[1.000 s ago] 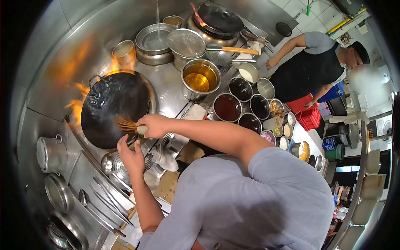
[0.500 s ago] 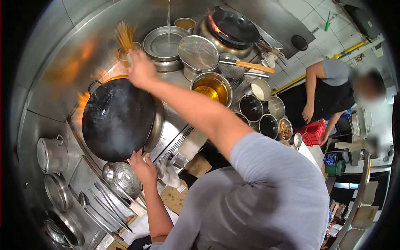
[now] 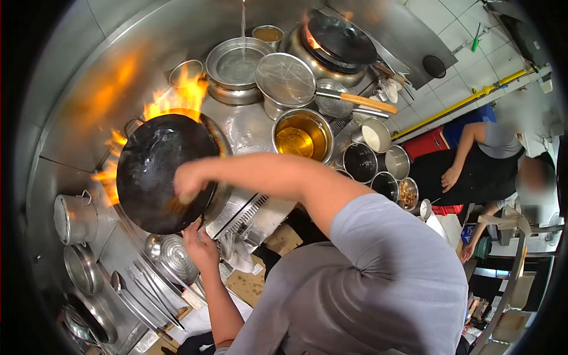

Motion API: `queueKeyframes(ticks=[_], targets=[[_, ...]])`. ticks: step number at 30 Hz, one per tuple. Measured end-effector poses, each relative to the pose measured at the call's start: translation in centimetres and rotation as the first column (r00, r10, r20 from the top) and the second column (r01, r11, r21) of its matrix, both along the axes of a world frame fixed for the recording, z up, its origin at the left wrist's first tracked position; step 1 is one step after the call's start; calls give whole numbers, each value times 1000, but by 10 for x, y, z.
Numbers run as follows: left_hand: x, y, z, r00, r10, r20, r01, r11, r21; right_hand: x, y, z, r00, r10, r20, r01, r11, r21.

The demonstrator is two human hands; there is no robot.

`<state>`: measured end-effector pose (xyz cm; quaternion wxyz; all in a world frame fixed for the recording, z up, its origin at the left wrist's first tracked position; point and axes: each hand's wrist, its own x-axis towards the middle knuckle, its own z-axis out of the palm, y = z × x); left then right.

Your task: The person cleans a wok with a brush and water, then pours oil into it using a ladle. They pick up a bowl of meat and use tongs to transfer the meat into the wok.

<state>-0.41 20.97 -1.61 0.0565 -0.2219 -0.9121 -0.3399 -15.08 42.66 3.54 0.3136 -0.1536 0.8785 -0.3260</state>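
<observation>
A black wok [image 3: 155, 148] sits tilted over a burner, with flames [image 3: 183, 97] rising around its far and left edges. My right hand [image 3: 190, 181] is closed on a bamboo wok brush [image 3: 176, 206] inside the wok. The brush's bristles touch the wok's near side, and most of its handle is hidden in my hand. At the near rim, my left hand [image 3: 200, 247] grips the wok by its handle, which my fingers mostly cover. A perforated metal ladle [image 3: 176, 254] lies just left of that hand.
Water runs into a metal basin [image 3: 236, 62] at the back. A strainer [image 3: 287, 77] rests on a pot, beside a pot of yellow oil [image 3: 302, 133]. A second wok [image 3: 340, 38] stands over fire. Sauce pots [image 3: 360, 160] line the right, where a co-worker [image 3: 473, 160] stands.
My right hand has brought the brush from the back of the stove down into the wok. Flames have grown around the far rim. The co-worker's position has shifted.
</observation>
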Motion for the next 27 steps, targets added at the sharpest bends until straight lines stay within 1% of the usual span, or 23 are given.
queueKeyframes(ticks=[1,2,3,4,5,6,8,9,11,12,13,14,15,17,18,19,20,21,22,24,25,26,27], targets=[[2,0,2,1000,-10,-3,10,1000,12,-5,32,31,997,64,-38,-48,942,333],[3,0,5,1000,-6,4,7,1000,-21,-5,62,22,906,-173,-387,316,884,345],[3,1,4,1000,-5,-3,5,1000,-17,-8,80,39,882,-219,-417,401,814,420],[4,1,1,1000,-3,-22,2,999,-41,-15,88,36,695,-318,-645,586,770,252],[5,-1,-1,999,-2,-38,-1,998,-69,-19,90,29,445,-401,-801,708,705,39],[7,-2,-3,999,1,-37,-4,998,-69,-18,87,37,446,-400,-800,706,707,39],[8,-2,-7,998,-24,-58,21,998,-63,-15,81,54,157,-543,-825,749,610,-259],[9,-2,-8,998,-19,-57,15,998,-65,-12,74,50,160,-544,-824,745,614,-260],[10,-5,-8,997,-47,-67,44,997,-59,-7,48,21,264,-529,-806,734,653,-188],[11,-5,-3,997,-52,-54,49,998,-48,-8,38,0,521,-437,-733,683,729,51],[13,-3,2,998,-19,-53,16,998,-59,1,19,-1,847,-264,-461,460,799,388],[16,-2,7,996,-41,-83,39,999,-24,19,-2,-8,924,-133,-358,287,860,422],[21,-7,12,992,-56,-116,57,998,4,28,-28,-17,958,-108,-264,188,934,302],[36,-16,21,996,8,-88,-4,999,42,58,-66,25,975,-116,-190,136,986,96],[45,-22,25,998,15,-56,-10,995,98,72,-71,40,975,-100,-200,95,995,-33],[54,-31,32,997,51,-55,-47,995,83,80,-69,31,956,-119,-268,77,984,-160],[60,-39,45,1000,-9,-19,12,986,169,88,-55,43,952,-87,-294,33,982,-185],[64,-48,55,997,-76,8,72,963,258,84,-34,38,972,-69,-225,24,980,-196],[71,-59,60,997,-66,49,51,963,264,79,-7,55,991,-122,60,130,978,-163],[84,-81,65,997,-13,80,-6,972,236,43,57,44,940,-322,115,299,936,184],[90,-90,65,993,15,115,-39,977,209,34,70,68,951,-250,-184,302,884,358],[94,-100,65,993,22,117,-46,979,200,23,82,60,826,-244,-508,499,734,461],[99,-109,65,992,37,117,-59,979,197,10,81,59,717,-299,-629,639,643,423]])
